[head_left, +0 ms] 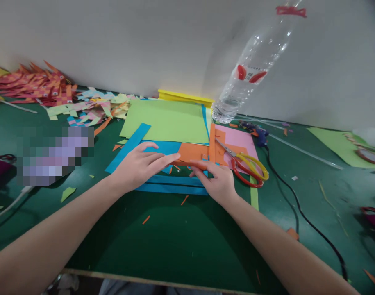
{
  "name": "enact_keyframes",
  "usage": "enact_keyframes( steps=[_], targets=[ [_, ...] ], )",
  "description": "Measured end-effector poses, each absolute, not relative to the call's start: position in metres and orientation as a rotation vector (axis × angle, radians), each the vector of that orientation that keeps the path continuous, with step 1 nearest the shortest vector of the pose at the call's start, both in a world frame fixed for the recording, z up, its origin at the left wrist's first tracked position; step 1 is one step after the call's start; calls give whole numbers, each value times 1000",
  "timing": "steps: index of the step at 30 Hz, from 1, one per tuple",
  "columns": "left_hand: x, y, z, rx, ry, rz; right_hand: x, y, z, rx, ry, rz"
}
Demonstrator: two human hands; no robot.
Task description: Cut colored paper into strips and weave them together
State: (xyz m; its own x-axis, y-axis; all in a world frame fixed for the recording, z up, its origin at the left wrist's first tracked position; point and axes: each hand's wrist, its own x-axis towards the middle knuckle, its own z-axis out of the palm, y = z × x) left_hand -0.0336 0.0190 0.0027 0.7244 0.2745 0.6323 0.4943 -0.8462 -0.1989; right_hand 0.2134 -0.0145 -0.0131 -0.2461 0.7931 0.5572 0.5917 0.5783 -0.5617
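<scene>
Two bare hands are at work over the bench (175, 237), both in view. The right hand (218, 178) has its grip nearly closed: thumb and forefinger are drawn together on an orange strip (184, 163), at the strip's right part. The left hand (132, 170) has its fingers extended and loosely spread, one fingertip reaching the left part of the same strip; whether that grip pinches or merely touches cannot be told.

The orange strip lies crosswise between the hands, at the near edge of an orange paper (192, 152). Two blue strips (175, 189) run side by side, nearer the wearer and partly under the hands. One wider blue strip (128, 147) lies aslant beside the left hand.

Beyond the hands lies a light green sheet (165, 121), with a clear bottle (251, 67) at its far right corner. Scissors (239, 157) with red and yellow handles lie just beside the right hand, across orange pieces and a pink sheet (247, 141). Farther right are a dark blue tool (261, 136) and its black cord (292, 196). Red-and-orange woven pieces (48, 88) are heaped at far left, adjoining pale paper scraps (92, 104).
</scene>
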Motion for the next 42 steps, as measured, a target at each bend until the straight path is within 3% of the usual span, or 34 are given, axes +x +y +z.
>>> enact_keyframes(
  steps=[15,31,42],
  targets=[
    [-32,12,11,-2387,-847,-793,211,-19,-4,-1072,-1504,756],
    [-35,16,1,-2518,-900,-748,210,-10,-5,-1199,-1339,632],
    [-38,23,-1,-2734,-1071,-731,213,-7,-9,-1260,-1238,768]
  ],
)
